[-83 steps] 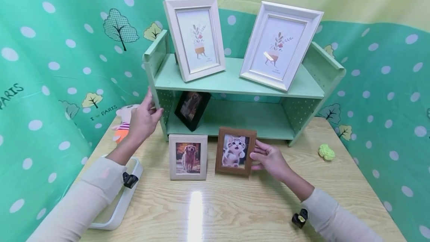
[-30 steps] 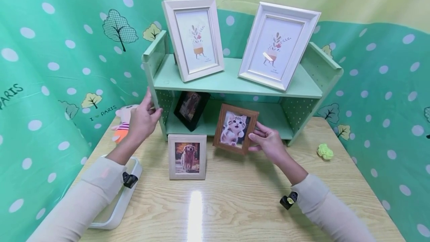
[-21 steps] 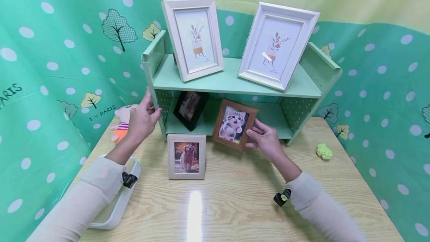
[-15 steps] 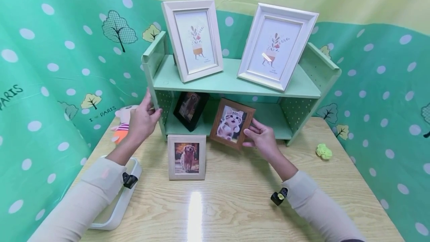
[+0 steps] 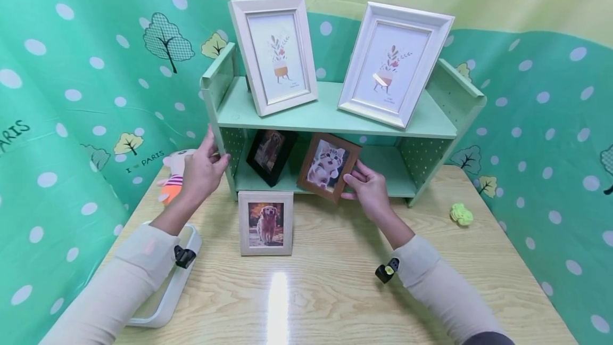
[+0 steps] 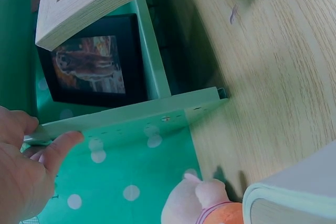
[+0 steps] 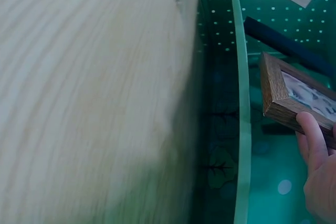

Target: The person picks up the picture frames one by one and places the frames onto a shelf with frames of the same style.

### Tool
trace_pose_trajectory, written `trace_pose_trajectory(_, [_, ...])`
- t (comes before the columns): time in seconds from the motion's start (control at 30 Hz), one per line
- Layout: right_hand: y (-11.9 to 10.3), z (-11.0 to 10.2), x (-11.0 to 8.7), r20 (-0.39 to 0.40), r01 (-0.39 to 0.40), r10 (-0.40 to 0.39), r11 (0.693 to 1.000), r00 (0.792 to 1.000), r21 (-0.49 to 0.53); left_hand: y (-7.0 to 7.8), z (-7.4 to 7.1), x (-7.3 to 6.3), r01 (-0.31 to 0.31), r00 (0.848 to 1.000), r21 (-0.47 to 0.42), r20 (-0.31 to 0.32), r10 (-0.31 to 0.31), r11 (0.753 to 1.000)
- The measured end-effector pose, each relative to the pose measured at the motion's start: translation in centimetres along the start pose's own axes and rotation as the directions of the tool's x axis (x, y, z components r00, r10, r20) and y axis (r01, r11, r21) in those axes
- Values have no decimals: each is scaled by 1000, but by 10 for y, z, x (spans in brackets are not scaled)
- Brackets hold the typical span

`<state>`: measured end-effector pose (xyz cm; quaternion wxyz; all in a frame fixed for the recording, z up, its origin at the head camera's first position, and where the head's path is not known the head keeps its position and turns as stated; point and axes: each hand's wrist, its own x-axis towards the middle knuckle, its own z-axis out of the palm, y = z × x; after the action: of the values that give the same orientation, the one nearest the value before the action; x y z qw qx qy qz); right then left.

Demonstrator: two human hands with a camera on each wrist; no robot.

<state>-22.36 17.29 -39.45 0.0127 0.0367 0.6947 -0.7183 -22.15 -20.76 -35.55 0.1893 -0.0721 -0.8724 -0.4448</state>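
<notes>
My right hand pinches the lower right edge of a brown wooden picture frame with a kitten photo. The frame is tilted and overlaps the lower shelf in the head view; the right wrist view shows this brown frame inside the shelf's front edge. My left hand grips the left side panel of the green shelf, thumb on the near side in the left wrist view. A black picture frame with a dog photo leans on the lower shelf, left of the brown one.
A beige frame with a dog photo stands on the wooden table before the shelf. Two large white frames stand on top. A plush toy, a white-rimmed tray and a yellow-green flower lie around.
My right hand has lifted the brown frame off the table and carried it up, back and slightly left into the lower shelf opening, tilting it. The left hand has stayed on the side panel.
</notes>
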Motion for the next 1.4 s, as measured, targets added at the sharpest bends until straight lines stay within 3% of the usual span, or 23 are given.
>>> trace_pose_trajectory(0.57, [8,16,21,-63,26,-19,993,998,113,-2,-2,0,5,1000,-11,-12,-5,1000])
trace_pose_trajectory(1.4, [12,34,29,-91,55,-43,989,995,134,-1,0,-1,8,1000,-18,-12,-8,1000])
